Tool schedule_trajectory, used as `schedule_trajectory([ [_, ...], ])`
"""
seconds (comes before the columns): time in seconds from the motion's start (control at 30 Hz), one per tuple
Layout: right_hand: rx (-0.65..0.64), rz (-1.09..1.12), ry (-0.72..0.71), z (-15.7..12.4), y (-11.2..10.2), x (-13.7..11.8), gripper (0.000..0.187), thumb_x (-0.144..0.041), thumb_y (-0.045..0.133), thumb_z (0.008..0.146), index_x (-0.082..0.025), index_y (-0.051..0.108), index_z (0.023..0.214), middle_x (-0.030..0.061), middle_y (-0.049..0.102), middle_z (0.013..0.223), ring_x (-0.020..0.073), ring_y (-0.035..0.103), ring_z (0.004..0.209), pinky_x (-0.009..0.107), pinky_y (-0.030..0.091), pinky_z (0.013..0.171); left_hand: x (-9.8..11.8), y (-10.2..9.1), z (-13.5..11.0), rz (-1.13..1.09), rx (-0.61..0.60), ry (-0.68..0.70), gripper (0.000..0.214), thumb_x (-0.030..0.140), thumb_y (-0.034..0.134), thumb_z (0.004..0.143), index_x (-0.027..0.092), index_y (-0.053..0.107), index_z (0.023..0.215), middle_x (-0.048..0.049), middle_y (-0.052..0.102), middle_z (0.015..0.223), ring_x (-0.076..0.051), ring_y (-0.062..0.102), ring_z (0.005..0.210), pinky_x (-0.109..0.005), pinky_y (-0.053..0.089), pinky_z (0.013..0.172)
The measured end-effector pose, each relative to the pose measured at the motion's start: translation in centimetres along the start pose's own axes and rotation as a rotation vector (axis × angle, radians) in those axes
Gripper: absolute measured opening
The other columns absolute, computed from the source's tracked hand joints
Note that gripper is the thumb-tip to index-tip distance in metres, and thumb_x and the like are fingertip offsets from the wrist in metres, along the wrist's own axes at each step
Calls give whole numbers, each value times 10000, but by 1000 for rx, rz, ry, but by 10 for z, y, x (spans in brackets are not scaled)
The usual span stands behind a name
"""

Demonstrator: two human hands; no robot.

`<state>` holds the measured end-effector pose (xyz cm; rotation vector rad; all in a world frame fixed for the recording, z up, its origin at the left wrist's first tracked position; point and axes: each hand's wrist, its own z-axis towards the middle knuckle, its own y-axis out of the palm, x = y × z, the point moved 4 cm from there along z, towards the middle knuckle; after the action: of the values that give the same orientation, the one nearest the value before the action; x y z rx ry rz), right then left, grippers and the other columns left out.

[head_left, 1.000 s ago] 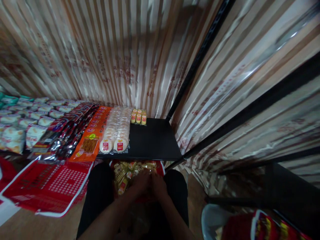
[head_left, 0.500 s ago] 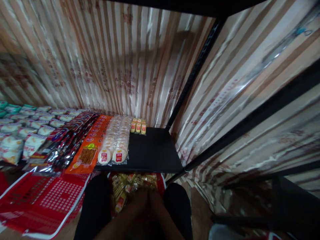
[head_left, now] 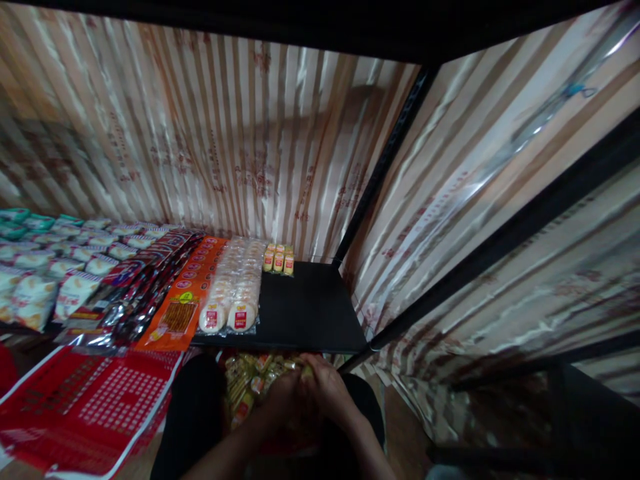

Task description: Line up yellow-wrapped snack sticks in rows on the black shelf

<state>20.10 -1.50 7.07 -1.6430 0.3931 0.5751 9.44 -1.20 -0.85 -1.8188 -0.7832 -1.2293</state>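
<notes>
Between my knees stands a red basket holding many small snacks in clear and gold wrappers. My right hand is at the basket's right side, its fingers curled around a small yellow-wrapped snack. Close beside it, my left hand reaches down among the packets; its fingers are in shadow and mostly hidden. On the black shelf in front, a small block of yellow-wrapped snacks stands in short rows at the back.
Left of the yellow block lie rows of round white crackers, orange stick-snack bags, dark shiny packs and white bags. A red basket lies at lower left. Black posts and a striped sheet enclose the shelf.
My right hand has risen slightly toward the basket's right rim, and its fingers now show around a yellow packet. The left hand stays low. The view has tilted slightly upward.
</notes>
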Motion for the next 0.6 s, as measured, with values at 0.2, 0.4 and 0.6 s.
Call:
schedule_trajectory([
  [0.2,282,427,98,18,-13,5,438,-315,514,754,-167,516,1166,104,632,1071,205,622,961,336,492,864,31,-31,2,175,201,110,223,310,438,778,162,573,875,-41,629,831,-166,548,764,-277,411,719],
  [0.4,333,678,164,36,4,8,322,-396,578,722,-192,571,971,54,678,853,193,661,780,337,534,759,50,-60,13,110,345,81,216,305,433,802,167,568,898,-40,634,835,-150,571,752,-259,419,712],
  [0.6,276,767,119,60,16,0,232,-365,581,705,-194,603,860,66,698,828,202,663,784,337,528,762,43,-76,27,133,356,13,237,329,443,814,156,589,886,-36,638,794,-146,581,717,-251,442,680],
])
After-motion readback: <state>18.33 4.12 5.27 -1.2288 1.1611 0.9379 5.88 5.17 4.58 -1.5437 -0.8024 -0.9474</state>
